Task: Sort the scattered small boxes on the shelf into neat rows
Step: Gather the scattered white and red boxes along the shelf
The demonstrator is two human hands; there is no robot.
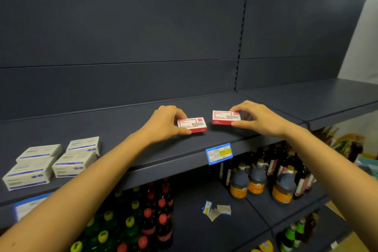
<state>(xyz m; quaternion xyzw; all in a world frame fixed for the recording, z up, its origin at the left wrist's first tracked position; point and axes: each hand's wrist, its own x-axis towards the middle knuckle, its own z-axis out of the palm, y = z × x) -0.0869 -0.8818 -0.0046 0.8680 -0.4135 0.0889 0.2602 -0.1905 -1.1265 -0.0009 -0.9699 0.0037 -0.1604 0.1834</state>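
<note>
Boxes, red-and-white, two: we are pinching one in our left hand [165, 121], box [192, 125], one in our right hand [258, 118], box [226, 117], hands apart; we are advising squaring edges flush between them.

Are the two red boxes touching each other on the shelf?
No, bare shelf shows between the left red box and the right red box.

shelf [92, 125] and back panel [122, 26]: painted metal, matt, smooth. left red box [193, 125] and right red box [224, 116]: printed card, low sheen. white boxes [73, 161]: look film-wrapped, glossier. price label [218, 153]: paper in blue plastic holder. bottles [257, 178]: glossy, glass or plastic unclear, paper labels.
</note>
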